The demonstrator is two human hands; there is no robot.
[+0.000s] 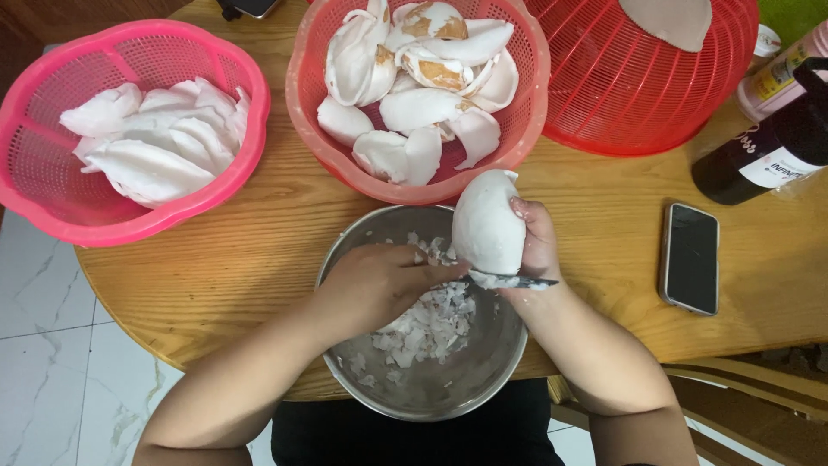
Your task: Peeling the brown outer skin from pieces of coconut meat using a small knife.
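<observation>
Over the round wooden table [259,259], your right hand [539,246] gripped a white coconut piece [487,229] at twelve o'clock; your left hand [379,285] clenched a knife [517,281], whose blade could have slipped toward your fingers.

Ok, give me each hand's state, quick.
Left hand: closed on a knife, over the steel bowl.
Right hand: holding a white coconut piece.

A dull steel bowl [483,380] sits on a grained, satiny wooden table [259,259] beside perforated glossy plastic baskets [34,164].
</observation>
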